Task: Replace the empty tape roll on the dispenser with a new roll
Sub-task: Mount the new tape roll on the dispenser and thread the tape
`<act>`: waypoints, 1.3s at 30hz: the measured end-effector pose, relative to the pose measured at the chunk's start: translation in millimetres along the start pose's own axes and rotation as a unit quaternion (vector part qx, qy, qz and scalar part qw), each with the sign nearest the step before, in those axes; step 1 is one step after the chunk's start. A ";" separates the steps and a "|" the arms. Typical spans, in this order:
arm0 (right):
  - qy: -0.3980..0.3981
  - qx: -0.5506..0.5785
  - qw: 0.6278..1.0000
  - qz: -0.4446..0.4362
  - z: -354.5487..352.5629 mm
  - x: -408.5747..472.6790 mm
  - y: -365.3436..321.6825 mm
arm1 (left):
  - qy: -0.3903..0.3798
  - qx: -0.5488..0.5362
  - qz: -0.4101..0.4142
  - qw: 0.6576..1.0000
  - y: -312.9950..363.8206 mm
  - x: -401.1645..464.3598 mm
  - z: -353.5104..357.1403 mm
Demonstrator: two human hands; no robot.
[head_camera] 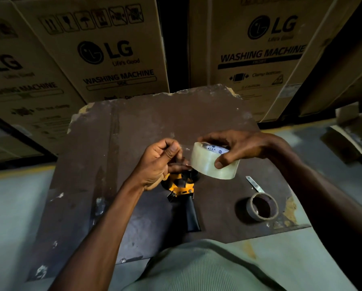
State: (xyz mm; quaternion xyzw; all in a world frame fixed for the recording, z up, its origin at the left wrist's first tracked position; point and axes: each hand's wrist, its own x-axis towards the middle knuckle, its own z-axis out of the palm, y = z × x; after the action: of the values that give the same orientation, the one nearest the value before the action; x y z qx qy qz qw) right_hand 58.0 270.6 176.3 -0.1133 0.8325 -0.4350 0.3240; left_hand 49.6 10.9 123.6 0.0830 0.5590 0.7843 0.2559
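Note:
A new roll of clear tape (209, 164) is held above the table in my right hand (236, 148), thumb across its outer face and fingers over the top. My left hand (159, 162) pinches the loose clear end of the tape (184, 149) pulled a short way off the roll. Below the hands, the yellow and black tape dispenser (184, 192) lies on the brown table (96, 164) with its black handle toward me. The empty cardboard roll (263, 207) rests on the table to the right of the dispenser.
A small metal blade strip (254, 183) lies just behind the empty roll. Large cardboard washing machine boxes (112, 51) stand close behind the table. The table's edges are chipped, and grey floor (12, 206) surrounds it on both sides.

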 end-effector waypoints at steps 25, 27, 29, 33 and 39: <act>0.160 -0.280 0.947 0.009 90.2 116.8 73.1 | 0.120 0.397 0.028 0.910 -77.8 22.7 -95.3; 0.163 -0.282 0.945 0.010 90.7 120.4 75.5 | 0.109 0.423 0.017 0.899 -79.3 29.8 -93.3; 0.167 -0.284 0.944 0.019 91.1 123.2 76.9 | 0.094 0.445 0.016 0.890 -80.6 35.4 -88.1; 0.165 -0.286 0.944 0.008 93.6 125.1 80.3 | 0.060 0.461 0.016 0.885 -88.0 39.2 -79.7; 0.155 -0.297 0.942 0.004 93.2 127.1 79.5 | 0.039 0.440 -0.026 0.897 -94.4 38.2 -76.8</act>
State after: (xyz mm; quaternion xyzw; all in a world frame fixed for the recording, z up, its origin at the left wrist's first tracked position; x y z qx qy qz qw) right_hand 27.7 197.4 18.5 -0.1320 0.9643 -0.1785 0.1446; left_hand 14.0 -11.3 3.1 0.1418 0.8586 0.4539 0.1914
